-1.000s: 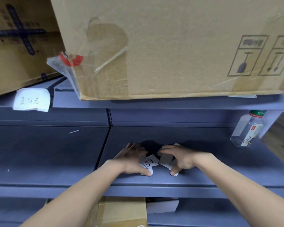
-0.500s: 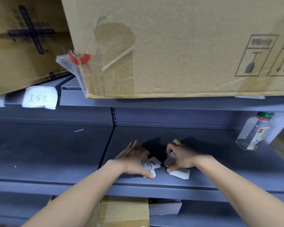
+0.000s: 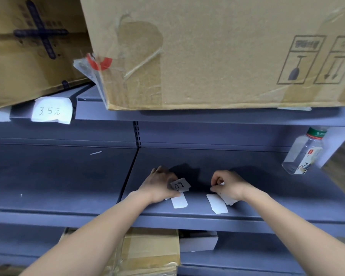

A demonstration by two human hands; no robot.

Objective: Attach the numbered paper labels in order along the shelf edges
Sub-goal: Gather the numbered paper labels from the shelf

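Observation:
On the middle grey-blue shelf my left hand grips a small white paper label with a handwritten number on it. A blank white slip lies on the shelf just below that hand. My right hand pinches another white slip at its top end, and a further white slip lies flat on the shelf beside it. The shelf's front edge runs just below the slips.
A large cardboard box sits on the upper shelf, a second box to its left. A white tag reading 3.5 hangs on the upper shelf edge. A clear plastic bottle stands at the right. More boxes fill the shelf below.
My hands have drawn apart: the right hand moved right with a slip, and the left stayed with the numbered label. Blank slips now lie spread on the shelf between them.

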